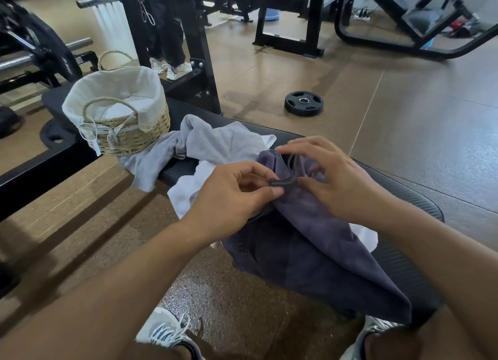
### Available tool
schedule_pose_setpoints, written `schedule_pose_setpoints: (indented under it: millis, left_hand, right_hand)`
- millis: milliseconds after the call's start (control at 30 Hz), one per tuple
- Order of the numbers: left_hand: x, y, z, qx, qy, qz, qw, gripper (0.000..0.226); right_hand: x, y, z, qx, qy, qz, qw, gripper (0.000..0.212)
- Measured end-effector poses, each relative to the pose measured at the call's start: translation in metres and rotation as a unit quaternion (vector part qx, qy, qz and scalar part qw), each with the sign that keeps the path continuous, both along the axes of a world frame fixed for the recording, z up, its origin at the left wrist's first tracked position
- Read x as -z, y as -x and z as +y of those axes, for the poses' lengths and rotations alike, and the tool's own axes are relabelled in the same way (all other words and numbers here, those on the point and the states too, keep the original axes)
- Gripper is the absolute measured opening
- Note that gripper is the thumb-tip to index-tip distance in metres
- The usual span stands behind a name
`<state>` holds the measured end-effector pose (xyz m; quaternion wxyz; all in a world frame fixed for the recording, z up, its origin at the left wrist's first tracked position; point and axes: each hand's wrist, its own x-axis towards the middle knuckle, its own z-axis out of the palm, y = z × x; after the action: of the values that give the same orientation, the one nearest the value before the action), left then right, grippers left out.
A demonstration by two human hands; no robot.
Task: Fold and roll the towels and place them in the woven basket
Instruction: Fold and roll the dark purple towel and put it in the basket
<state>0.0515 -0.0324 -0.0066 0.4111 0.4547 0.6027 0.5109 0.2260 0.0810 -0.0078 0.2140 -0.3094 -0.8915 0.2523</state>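
A dark purple-grey towel [318,241] lies crumpled on the black padded bench [409,203] and hangs off its near edge. My left hand [231,195] pinches the towel's edge by its small dark hanging loop. My right hand [326,176] grips the same edge just to the right, fingers curled over the fold. A light grey towel [204,144] lies bunched farther along the bench, with a white towel [188,192] partly under both. The woven basket [126,112], lined with pale cloth, stands at the bench's far left end.
A black weight plate [304,103] lies on the brown floor beyond the bench. Black gym frames and a barbell rack [188,36] stand behind, with a person's legs and white shoes [172,66] near the rack. My own shoes [167,330] are below the bench.
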Motion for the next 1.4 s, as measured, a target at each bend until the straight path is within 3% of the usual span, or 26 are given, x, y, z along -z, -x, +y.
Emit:
schedule_pose_setpoints:
  millis: [200,300,533,733,967,1167,1400]
  left_hand:
    - [-0.016,0.022,-0.009,0.063,-0.006,0.02,0.998,0.007]
    - [-0.02,0.041,-0.016,0.07,-0.011,0.006,0.997,0.013]
    - [-0.023,0.055,-0.024,0.028,-0.033,0.005,0.999,0.012]
    - [-0.023,0.059,-0.027,0.019,-0.045,0.011,0.999,0.016]
    - [-0.022,0.064,-0.029,0.002,-0.032,0.051,0.998,0.018]
    - [-0.02,0.045,-0.025,0.028,-0.03,0.058,0.997,0.013]
    - [-0.017,0.035,-0.022,0.062,-0.015,0.081,0.995,0.022]
  right_hand:
    - [-0.011,-0.005,0.001,-0.051,-0.048,-0.069,0.995,0.018]
    - [-0.022,-0.006,-0.006,-0.06,-0.027,-0.04,0.997,0.026]
    - [-0.033,-0.006,-0.034,-0.108,0.194,0.041,0.974,0.032]
    - [-0.035,-0.009,-0.029,-0.061,0.219,0.036,0.973,0.032]
    - [-0.03,-0.019,-0.021,0.023,0.113,0.033,0.993,0.021]
    - [-0.031,0.001,-0.047,0.011,0.089,0.018,0.996,0.035]
    - [-0.02,0.015,-0.064,0.006,0.039,0.001,0.999,0.013]
